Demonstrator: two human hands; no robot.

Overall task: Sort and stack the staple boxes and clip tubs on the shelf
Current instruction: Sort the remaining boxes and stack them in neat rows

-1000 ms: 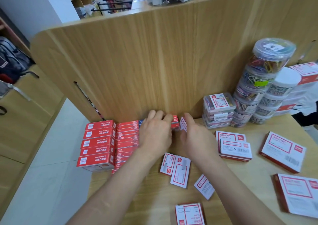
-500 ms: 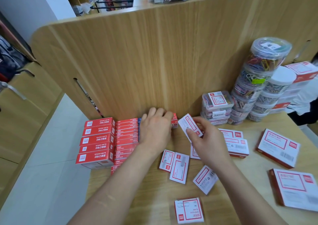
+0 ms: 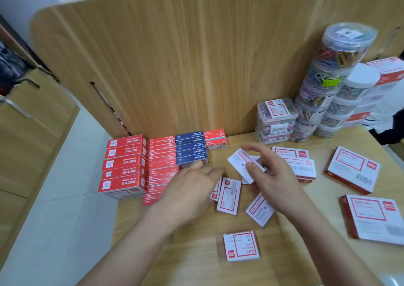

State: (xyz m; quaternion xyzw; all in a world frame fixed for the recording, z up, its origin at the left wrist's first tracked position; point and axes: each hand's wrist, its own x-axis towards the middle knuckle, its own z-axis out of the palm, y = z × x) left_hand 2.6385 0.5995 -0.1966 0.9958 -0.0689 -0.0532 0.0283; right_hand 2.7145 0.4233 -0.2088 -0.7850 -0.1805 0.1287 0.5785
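Observation:
Red staple boxes (image 3: 124,165) stand stacked in rows at the shelf's left edge, with a row of blue boxes (image 3: 191,148) and two small red ones (image 3: 215,139) beside them against the back panel. My right hand (image 3: 271,172) pinches a small white staple box (image 3: 239,164) just above the shelf. My left hand (image 3: 192,183) hovers flat with straight fingers over loose white boxes (image 3: 229,196). Clear clip tubs (image 3: 275,121) and round jars (image 3: 341,54) are stacked at the back right.
The wooden back panel (image 3: 185,56) rises behind the rows. Larger white and red boxes (image 3: 353,168) lie on the shelf's (image 3: 196,259) right side, another (image 3: 241,245) near the front. The floor drops off to the left past the red stacks.
My left hand has pulled back from the blue boxes toward the loose boxes. My right hand has drawn the small white box away from the back row, nearer to me.

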